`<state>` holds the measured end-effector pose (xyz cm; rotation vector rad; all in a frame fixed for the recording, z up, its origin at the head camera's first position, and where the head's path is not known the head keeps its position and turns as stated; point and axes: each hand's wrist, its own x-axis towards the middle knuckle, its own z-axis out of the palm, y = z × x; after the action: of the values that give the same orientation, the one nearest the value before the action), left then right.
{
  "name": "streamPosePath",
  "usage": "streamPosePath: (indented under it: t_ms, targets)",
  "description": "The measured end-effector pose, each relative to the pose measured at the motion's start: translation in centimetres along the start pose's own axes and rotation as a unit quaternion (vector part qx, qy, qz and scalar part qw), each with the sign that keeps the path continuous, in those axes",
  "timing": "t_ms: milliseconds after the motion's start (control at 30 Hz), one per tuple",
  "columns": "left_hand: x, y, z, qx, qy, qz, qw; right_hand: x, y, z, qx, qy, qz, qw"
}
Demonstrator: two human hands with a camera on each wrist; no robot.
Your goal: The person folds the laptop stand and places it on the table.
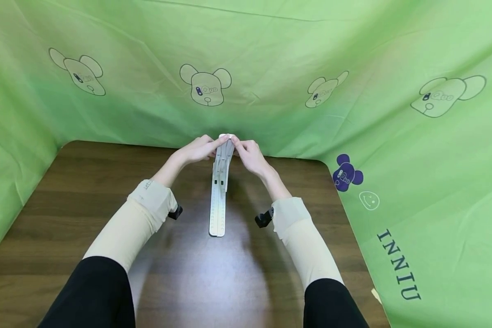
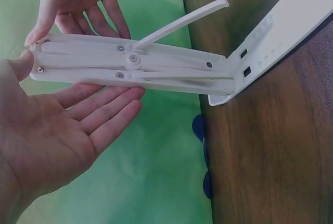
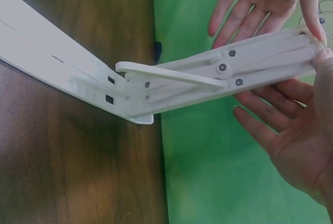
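A white folding stand (image 1: 217,214) rests with its long, flat base on the table, and its hinged upper section (image 2: 166,60) slants up from the far end. My left hand (image 1: 200,148) and right hand (image 1: 250,156) grip the raised end from either side. Both thumbs press near its tip, while the fingers spread along the sides and underneath. On the upper section's inner face, a thin strut (image 2: 182,23) angles outward from a screwed pivot. A second strut (image 3: 171,74) shows clearly in the right wrist view. Two dark square slots mark the base near the hinge.
The brown wooden table (image 1: 106,196) lies under the stand. Green cloth (image 1: 270,118) printed with bear heads hangs behind it and along both sides. Small black devices (image 1: 264,219) sit at both wrists, beside the rolled pale cuffs. A small pale piece (image 1: 376,296) lies at the right table edge.
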<state>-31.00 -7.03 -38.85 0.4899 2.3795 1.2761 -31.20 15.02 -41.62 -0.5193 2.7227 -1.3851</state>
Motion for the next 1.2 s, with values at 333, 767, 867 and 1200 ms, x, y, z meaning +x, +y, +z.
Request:
streamPosePath:
  t_ms: [333,767,867,1200]
  targets:
    - [0.3,0.9,-0.5,-0.044,-0.017,-0.029,0.9985,0.7,-0.4,-0.3,0.037,-0.016,0.017,0.999]
    - [0.9,1.1,-0.6,-0.029,-0.005,-0.043,0.9986,1.1,-0.7,-0.5,0.04,-0.005,0.026,0.999]
    - [0.9,1.2,-0.5,-0.03,-0.004,-0.045,0.9986,1.1,-0.6,-0.5,0.039,-0.001,0.027,0.999]
    - [0.1,1.0,-0.2,-0.028,-0.006,-0.048,0.9984,0.3,-0.3,0.5,0.057,0.018,0.025,0.998]
